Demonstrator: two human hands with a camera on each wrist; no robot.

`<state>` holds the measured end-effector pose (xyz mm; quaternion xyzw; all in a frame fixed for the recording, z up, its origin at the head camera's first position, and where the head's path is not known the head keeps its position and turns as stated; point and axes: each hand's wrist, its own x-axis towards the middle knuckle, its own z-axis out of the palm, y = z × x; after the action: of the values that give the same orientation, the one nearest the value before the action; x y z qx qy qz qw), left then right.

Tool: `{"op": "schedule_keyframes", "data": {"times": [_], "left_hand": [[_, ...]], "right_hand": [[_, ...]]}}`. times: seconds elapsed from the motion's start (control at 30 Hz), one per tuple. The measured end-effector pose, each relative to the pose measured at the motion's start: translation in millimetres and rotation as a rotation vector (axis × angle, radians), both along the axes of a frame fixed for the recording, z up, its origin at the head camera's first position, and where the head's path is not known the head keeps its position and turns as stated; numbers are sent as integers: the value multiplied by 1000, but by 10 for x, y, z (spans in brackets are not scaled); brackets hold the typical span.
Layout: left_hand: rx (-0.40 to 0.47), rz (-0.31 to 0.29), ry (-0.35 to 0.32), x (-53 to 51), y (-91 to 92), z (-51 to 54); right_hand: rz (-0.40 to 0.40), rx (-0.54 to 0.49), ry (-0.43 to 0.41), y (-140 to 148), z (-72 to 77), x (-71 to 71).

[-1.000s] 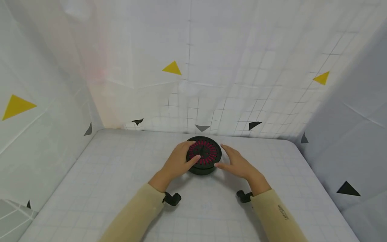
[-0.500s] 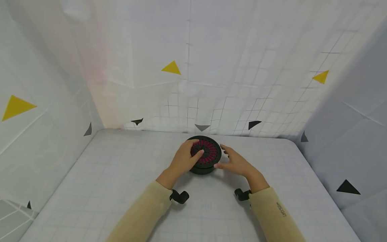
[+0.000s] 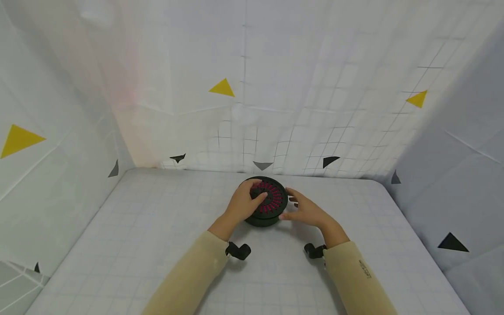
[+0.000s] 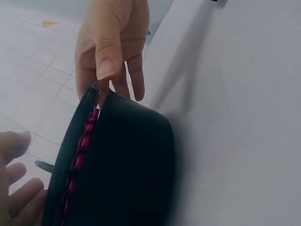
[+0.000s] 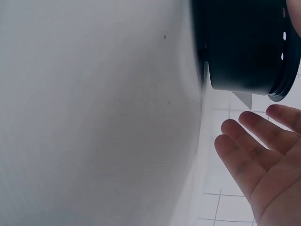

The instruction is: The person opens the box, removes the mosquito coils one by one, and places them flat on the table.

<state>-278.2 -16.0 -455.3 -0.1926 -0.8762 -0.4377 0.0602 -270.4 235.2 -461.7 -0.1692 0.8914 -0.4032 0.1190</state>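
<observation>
A round black container (image 3: 277, 200) with a slotted top and a ring of pink-red bars stands on the table near the back wall. My left hand (image 3: 241, 204) lies over the left part of its top, thumb and fingers spread apart. In the left wrist view a small upright knob (image 4: 44, 165) rises from the top between the thumb and fingers, with no clear contact. Beside the right edge is my right hand (image 3: 309, 212), its thumb close to the rim. Its fingers (image 5: 235, 155) are extended and apart from the side wall in the right wrist view.
The white table (image 3: 149, 227) carries a faint grid and has a rounded back right corner. White sheets (image 3: 299, 78) with yellow and black triangles enclose it at the back and sides. Each sleeve cuff has a small black camera (image 3: 238, 250) strapped on it.
My left hand has shifted to the right and slightly farther across the container's top. My right hand stays nearly in place. The container has not visibly moved.
</observation>
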Motion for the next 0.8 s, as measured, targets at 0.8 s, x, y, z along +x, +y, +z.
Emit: {"op": "schedule_keyframes", "data": {"times": [0.8], "left_hand": [[-6, 8, -26, -91, -6, -21]], "right_hand": [[40, -81, -23, -3, -20, -62]]}}
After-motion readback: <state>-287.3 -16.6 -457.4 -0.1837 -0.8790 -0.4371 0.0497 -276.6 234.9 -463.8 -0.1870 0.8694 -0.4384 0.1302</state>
